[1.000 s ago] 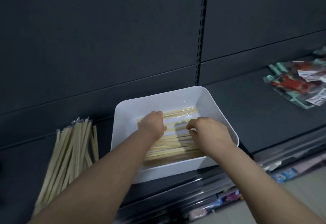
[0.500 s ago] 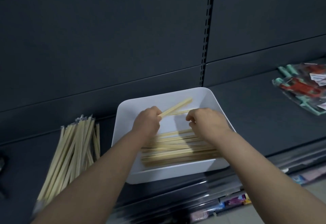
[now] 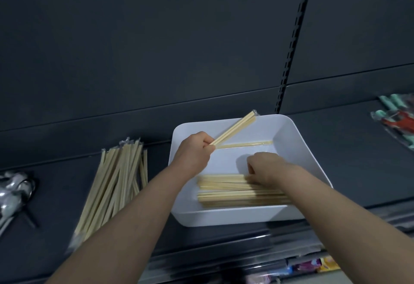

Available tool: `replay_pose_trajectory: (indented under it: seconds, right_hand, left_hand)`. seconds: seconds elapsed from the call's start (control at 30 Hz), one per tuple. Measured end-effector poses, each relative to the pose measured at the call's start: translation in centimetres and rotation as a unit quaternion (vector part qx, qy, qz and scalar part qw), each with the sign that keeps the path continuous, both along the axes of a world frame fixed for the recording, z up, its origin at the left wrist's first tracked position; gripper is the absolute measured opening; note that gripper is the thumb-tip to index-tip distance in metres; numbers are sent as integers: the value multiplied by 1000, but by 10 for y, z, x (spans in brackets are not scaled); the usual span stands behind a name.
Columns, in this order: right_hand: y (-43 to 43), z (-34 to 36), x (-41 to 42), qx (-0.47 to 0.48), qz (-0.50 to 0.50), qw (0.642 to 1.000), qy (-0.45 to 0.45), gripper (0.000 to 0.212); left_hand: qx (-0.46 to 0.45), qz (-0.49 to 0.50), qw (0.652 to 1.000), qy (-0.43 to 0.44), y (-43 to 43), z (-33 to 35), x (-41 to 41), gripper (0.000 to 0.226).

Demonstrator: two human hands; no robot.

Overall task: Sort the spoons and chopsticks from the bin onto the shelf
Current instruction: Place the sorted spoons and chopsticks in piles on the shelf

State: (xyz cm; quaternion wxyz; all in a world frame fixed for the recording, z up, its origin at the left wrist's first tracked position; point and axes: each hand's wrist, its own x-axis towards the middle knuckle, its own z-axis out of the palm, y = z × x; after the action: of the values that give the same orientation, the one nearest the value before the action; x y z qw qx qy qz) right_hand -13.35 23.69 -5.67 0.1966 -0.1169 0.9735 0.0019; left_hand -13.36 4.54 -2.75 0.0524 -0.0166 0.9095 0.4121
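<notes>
Chopsticks in a white bin [image 3: 291,140] on a dark shelf [image 3: 336,149]. Left hand [image 3: 192,149] closed around one wrapped pair of chopsticks [image 3: 235,127], held tilted, its far end raised above the bin's back rim. Right hand [image 3: 266,167] curled, fingers [image 3: 251,171] pressed on the stack of chopsticks [image 3: 224,192] lying crosswise near the front wall of the bin; whether it grips any cannot be told. One loose pair [image 3: 246,144] lies flat near the back wall. Sorted chopsticks [image 3: 116,183] lie in a bundle on the shelf just left of the bin. Metal spoons [image 3: 15,192] lie at the far left edge, packaged goods [image 3: 396,122] at the far right.
</notes>
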Motion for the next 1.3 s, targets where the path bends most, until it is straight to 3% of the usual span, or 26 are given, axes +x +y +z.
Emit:
replay_pose_trajectory:
  seconds: [0.2,0.37,0.47,0.57,0.7,1.0,1.13,1.2,1.3]
  right_hand:
    - [5,2,3,5,-30,999,-33,23]
    - [-6,38,2,-38,-116,991,64,16]
    - [-31,68,8,-111,-136,978,110,18]
    - [-74,93,16,-210,-124,964,106,15]
    - [-141,102,23,-283,-93,951,81,20]
    - [-253,40,24,-186,-51,981,-12,15]
    - [-271,25,27,-195,-50,979,-41,31]
    - [-272,23,28,-185,-38,982,-16,25]
    - [-257,33,30,-184,-17,977,105,23]
  left_hand:
    - [12,-5,1000,17,-11,6,4,13]
    - [107,43,983,144,-28,16,7,12]
    - [172,121,956,203,-46,22,9,8]
    - [213,206,935,196,-72,23,11,7]
    - [154,253,946,135,-122,5,22,19]
    - [70,280,957,-10,-212,-24,65,3]
    - [-30,225,974,-21,-224,-22,71,19]
    - [-75,203,976,-16,-225,-20,71,22]
    - [-104,189,976,16,-220,-15,67,19]
